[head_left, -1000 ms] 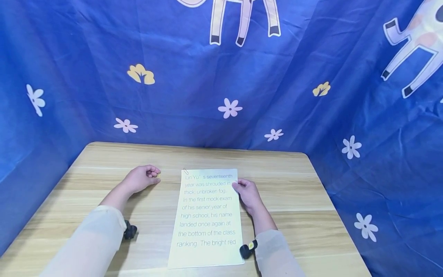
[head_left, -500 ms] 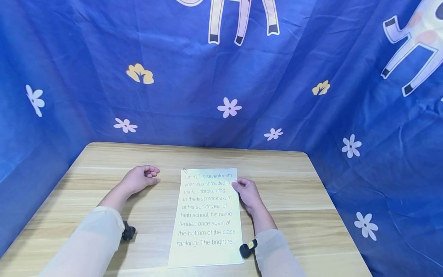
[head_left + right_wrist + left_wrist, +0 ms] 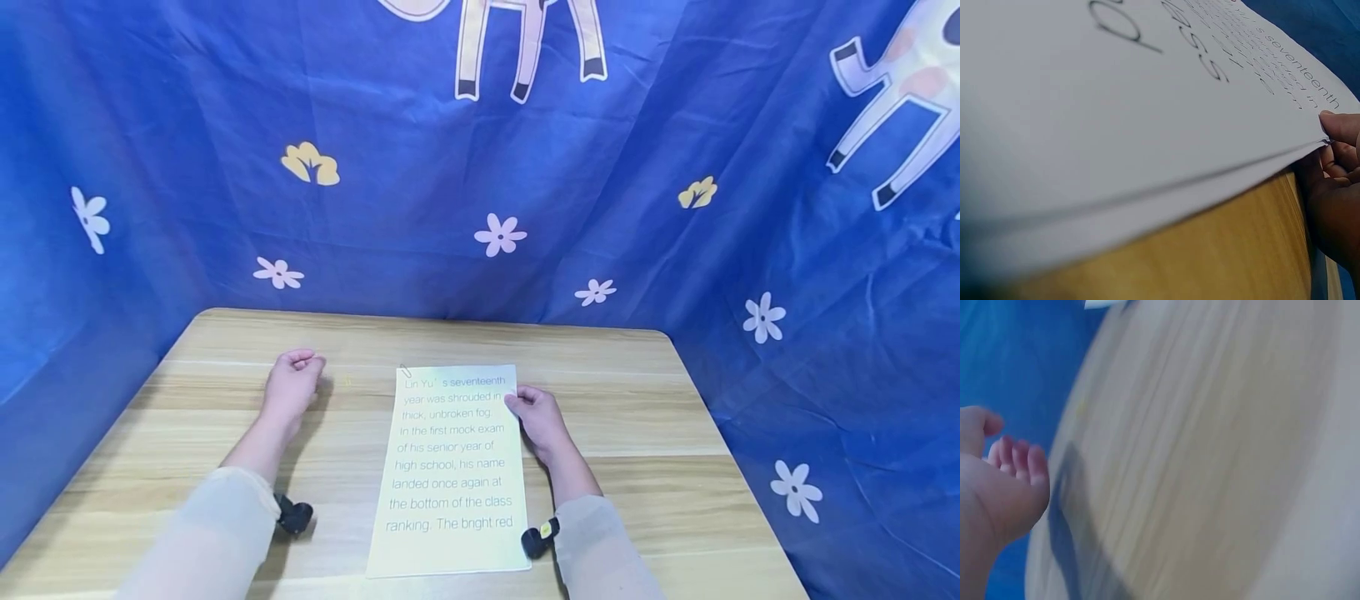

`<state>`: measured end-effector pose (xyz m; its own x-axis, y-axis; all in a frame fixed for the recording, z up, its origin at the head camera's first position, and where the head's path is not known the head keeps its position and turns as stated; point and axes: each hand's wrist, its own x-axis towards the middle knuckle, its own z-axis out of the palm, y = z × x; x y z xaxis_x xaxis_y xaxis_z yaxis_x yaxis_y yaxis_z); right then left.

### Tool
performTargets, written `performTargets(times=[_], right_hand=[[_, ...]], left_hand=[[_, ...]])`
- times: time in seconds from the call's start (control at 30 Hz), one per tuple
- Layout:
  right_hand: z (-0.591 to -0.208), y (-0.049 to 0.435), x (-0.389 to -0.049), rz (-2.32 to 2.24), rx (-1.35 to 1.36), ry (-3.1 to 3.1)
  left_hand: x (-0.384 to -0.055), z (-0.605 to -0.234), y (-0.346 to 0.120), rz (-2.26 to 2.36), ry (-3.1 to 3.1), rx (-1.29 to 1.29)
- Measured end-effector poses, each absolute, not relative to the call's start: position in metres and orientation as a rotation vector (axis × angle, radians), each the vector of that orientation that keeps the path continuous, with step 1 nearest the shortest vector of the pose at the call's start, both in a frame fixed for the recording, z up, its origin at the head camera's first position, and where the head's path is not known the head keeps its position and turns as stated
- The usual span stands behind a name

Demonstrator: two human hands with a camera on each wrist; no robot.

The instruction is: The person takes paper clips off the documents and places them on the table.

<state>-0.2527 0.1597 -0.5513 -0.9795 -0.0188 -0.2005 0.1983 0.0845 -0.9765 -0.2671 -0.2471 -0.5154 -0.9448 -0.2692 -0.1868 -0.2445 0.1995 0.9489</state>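
Note:
Printed sheets of paper lie on the table, text facing up. A paper clip sits at their top left corner. My right hand pinches their right edge near the top, thumb on the printed side; in the right wrist view the edge lifts in separate layers beside the thumb. My left hand is left of the paper, fingers loosely curled; in the left wrist view a gap shows between thumb and fingers, and I see nothing held. Right of it lies a tiny yellow thing, too small to identify.
The wood-grain table has rounded far corners. A blue curtain with flowers and animal legs printed on it stands behind the table and along both sides. Black wrist cameras hang by the sleeves.
My left hand has moved left and slightly away from me, off the tiny yellow thing, which stays on the table. My right hand still pinches the paper in the same place.

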Motion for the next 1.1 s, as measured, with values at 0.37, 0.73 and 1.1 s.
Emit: performTargets(times=[0.37,0.73,1.1], right_hand=[[-0.555,0.160,-0.254,-2.032,0.186,2.172],[-0.555,0.159,-0.252,-2.024,0.184,2.174],[-0.555,0.158,-0.253,-2.032,0.188,2.193]], left_hand=[[-0.258,-0.518,-0.168,-1.837,-2.525,0.279],[-0.266,-0.537,-0.150,-1.865,-2.591,0.171],[-0.274,-0.538,-0.146,-1.699,-2.673,0.118]])
